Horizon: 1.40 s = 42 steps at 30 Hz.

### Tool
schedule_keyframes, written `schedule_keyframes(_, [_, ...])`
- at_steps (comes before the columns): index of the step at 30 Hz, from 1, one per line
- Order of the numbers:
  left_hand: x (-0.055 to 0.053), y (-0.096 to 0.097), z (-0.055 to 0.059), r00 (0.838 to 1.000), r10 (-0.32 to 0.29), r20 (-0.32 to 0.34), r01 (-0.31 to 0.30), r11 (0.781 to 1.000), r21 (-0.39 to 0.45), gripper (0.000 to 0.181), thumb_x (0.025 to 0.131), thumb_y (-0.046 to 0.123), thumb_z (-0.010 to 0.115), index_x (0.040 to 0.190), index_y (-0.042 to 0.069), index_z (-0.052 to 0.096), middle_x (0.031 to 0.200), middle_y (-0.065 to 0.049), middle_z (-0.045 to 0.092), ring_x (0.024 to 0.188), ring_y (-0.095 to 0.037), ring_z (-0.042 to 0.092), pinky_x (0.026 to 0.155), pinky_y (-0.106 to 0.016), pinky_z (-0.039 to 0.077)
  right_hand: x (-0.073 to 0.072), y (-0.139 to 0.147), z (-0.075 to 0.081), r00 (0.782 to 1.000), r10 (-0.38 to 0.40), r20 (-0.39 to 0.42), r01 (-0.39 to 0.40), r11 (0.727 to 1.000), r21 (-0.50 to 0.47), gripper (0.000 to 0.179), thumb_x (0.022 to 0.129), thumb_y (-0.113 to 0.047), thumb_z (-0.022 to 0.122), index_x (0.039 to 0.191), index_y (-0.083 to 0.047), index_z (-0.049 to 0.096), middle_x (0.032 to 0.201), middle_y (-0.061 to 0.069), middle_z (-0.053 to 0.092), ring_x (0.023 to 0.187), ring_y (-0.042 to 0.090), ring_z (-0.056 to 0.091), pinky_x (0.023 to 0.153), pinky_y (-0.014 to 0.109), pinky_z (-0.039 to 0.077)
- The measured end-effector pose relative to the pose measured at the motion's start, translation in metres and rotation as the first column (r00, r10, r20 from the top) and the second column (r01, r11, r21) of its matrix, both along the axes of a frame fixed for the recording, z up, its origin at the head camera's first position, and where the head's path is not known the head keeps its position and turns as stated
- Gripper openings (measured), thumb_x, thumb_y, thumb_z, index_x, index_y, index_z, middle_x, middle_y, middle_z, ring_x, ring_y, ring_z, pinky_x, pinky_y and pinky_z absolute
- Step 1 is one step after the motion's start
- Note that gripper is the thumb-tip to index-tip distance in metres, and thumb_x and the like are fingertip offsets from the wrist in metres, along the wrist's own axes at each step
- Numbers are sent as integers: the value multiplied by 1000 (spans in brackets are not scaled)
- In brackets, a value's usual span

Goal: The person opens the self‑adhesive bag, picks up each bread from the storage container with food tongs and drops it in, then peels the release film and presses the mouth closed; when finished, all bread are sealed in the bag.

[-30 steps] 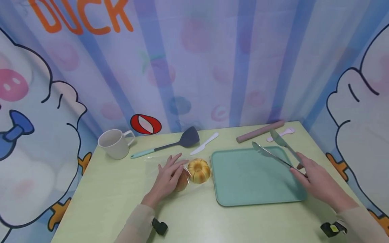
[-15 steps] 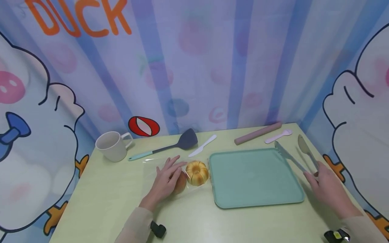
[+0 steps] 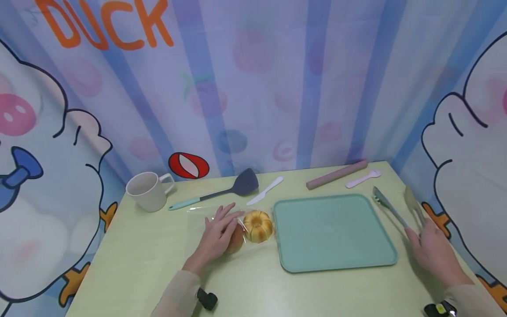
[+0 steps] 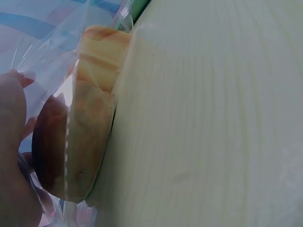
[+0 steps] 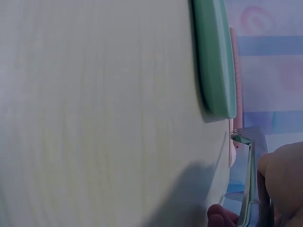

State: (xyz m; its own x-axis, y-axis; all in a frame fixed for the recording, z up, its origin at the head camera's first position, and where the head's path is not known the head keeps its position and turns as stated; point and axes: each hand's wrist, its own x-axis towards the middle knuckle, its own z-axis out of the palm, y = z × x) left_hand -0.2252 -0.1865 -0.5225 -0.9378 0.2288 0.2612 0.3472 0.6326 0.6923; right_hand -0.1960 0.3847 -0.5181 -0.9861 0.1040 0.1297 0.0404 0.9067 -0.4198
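My left hand (image 3: 214, 235) rests with extended fingers on a clear plastic bag (image 3: 195, 220). Inside the bag are a brown round bun (image 3: 236, 240), partly covered by the hand, and a golden ridged bread (image 3: 258, 226) to its right. The left wrist view shows the brown bun (image 4: 75, 142) through the film, with the fingers beside it. My right hand (image 3: 433, 251) grips metal tongs (image 3: 392, 210), their two arms spread with nothing between the tips. Hand and tongs are just right of the green tray (image 3: 332, 233); in the right wrist view the tongs (image 5: 248, 175) point past the tray's corner.
Along the back of the table lie a spatula (image 3: 227, 189), a white plastic knife (image 3: 264, 191), a mauve rolling pin (image 3: 336, 175) and a pale pink spork (image 3: 363, 178). A light mug (image 3: 147, 192) stands at the back left. A printed curtain (image 3: 269, 88) rises behind the table.
My right hand has carried the tongs rightward, from over the tray to beside its right edge. The left hand and the bagged bread have stayed in place.
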Motion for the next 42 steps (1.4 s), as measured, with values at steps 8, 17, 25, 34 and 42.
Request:
schedule_keyframes(8, [0, 1, -1, 1000, 5, -10, -6, 1000, -7, 31, 111, 27, 53, 137, 28, 71, 164, -6, 47, 155, -52, 26, 109, -89, 0, 3, 3, -4, 996, -47, 80, 46, 999, 18, 74, 112, -37, 45, 136, 30, 23, 115, 59, 39, 104, 73, 46, 80, 75, 45])
schedule_keyframes(17, [1, 2, -2, 1000, 2, 14, -2, 1000, -18, 33, 111, 29, 52, 139, 28, 69, 162, -8, 48, 155, -51, 26, 112, -87, 2, 3, 2, -3, 986, -101, 135, 99, 995, 28, 73, 110, -37, 47, 129, 30, 26, 104, 53, 41, 94, 70, 51, 72, 70, 46])
schedule_keyframes(25, [0, 3, 0, 999, 6, 46, -5, 1000, -23, 33, 112, 31, 51, 140, 29, 69, 160, -12, 51, 155, -49, 27, 113, -86, 0, 3, 6, 1, 967, -101, 233, 95, 995, 35, 88, 107, -51, 51, 127, 32, 29, 103, 53, 41, 94, 67, 53, 70, 66, 49])
schedule_keyframes(34, [-1, 3, 0, 999, 15, 31, -14, 999, -46, 33, 111, 32, 52, 140, 28, 69, 158, -12, 52, 154, -49, 31, 111, -88, 0, 3, -1, 13, 995, -93, 31, 94, 996, -8, 90, 106, -50, 53, 147, 26, 25, 128, 59, 34, 113, 71, 38, 87, 77, 40])
schedule_keyframes(42, [-3, 3, 2, 1000, 15, 22, -13, 998, -64, 33, 111, 32, 53, 140, 29, 69, 160, -11, 51, 153, -50, 31, 111, -88, 4, 1, -43, 35, 972, 53, -229, -73, 994, -78, 63, 105, -31, 61, 144, 16, 44, 125, 42, 54, 112, 58, 48, 84, 71, 40])
